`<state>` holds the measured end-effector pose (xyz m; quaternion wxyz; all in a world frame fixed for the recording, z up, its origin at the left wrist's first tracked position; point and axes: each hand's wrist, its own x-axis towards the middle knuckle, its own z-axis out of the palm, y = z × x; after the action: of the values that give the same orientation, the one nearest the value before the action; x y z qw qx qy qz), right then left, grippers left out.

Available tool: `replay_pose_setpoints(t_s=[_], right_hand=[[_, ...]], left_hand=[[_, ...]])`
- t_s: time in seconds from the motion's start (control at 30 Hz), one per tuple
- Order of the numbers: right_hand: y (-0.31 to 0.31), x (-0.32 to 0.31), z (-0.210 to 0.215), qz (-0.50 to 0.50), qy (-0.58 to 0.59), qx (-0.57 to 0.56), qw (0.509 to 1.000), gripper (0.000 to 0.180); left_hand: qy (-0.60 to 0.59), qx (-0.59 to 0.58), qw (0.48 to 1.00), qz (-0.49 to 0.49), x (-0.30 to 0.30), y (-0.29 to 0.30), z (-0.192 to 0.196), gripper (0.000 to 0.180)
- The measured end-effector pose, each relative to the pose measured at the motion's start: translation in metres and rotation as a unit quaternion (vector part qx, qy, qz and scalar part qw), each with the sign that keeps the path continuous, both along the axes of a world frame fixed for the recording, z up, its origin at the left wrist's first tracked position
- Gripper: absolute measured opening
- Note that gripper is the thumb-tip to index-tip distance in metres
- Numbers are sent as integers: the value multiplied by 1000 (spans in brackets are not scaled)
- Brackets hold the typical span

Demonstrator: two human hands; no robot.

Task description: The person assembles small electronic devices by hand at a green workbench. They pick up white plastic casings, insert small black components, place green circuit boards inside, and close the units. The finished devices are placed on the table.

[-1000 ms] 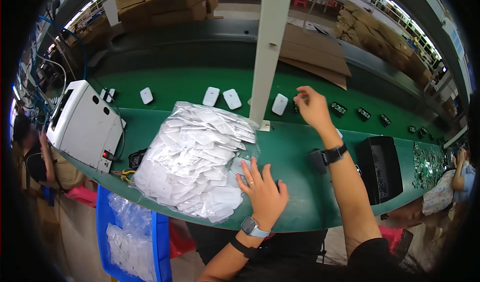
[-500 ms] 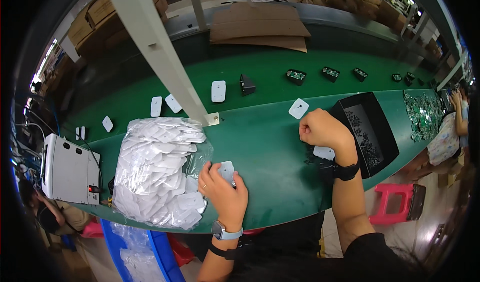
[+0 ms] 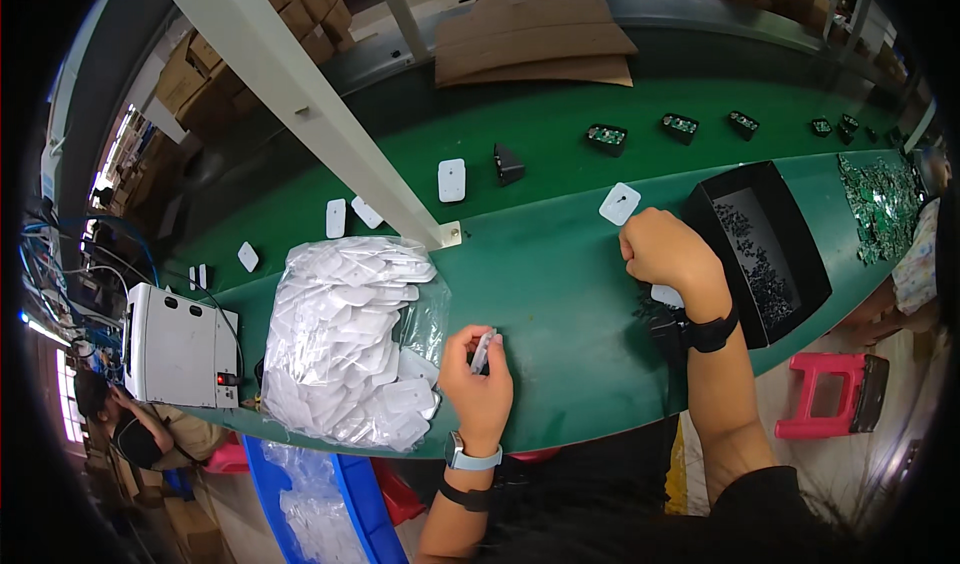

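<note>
While my left hand (image 3: 478, 384) pinches a small white cover (image 3: 483, 351) edge-up just right of the clear bag of covers (image 3: 345, 339), right hand (image 3: 668, 256) is clenched over a white piece (image 3: 667, 295) by the black tray (image 3: 765, 249); I'd keep grip light, square it w/ the bench (image 3: 560, 294) first.

left hand (image 3: 478, 389): bare, forearm bare | left wrist: watch with pale grey-blue strap, black band just below it | right hand (image 3: 668, 256): bare, forearm bare | right wrist: black watch or band | torso: dark clothing, short sleeves.
</note>
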<state>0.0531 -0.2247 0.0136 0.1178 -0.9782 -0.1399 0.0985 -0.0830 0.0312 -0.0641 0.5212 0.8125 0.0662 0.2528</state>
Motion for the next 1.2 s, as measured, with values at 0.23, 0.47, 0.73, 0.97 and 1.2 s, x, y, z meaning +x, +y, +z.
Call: replay_pose_setpoints(t_s=[0.23, 0.47, 0.73, 0.97, 1.2], right_hand=[[-4, 2, -3, 22, -12, -15, 1000, 2], [-15, 5, 4, 27, 61, 87, 994, 6], [25, 3, 13, 121, 159, 252, 947, 17], [42, 2, -4, 154, 138, 257, 944, 11], [46, 2, -2, 145, 139, 280, 939, 12]], left_hand=[[0, -153, 988, -10, -3, 0, 7, 13], [20, -236, 970, -63, -1, 0, 4, 18], [54, -329, 936, -113, 0, 4, 10, 18], [84, -325, 932, -134, 1, 0, 8, 17], [86, -360, 919, -135, 1, 3, 10, 18]])
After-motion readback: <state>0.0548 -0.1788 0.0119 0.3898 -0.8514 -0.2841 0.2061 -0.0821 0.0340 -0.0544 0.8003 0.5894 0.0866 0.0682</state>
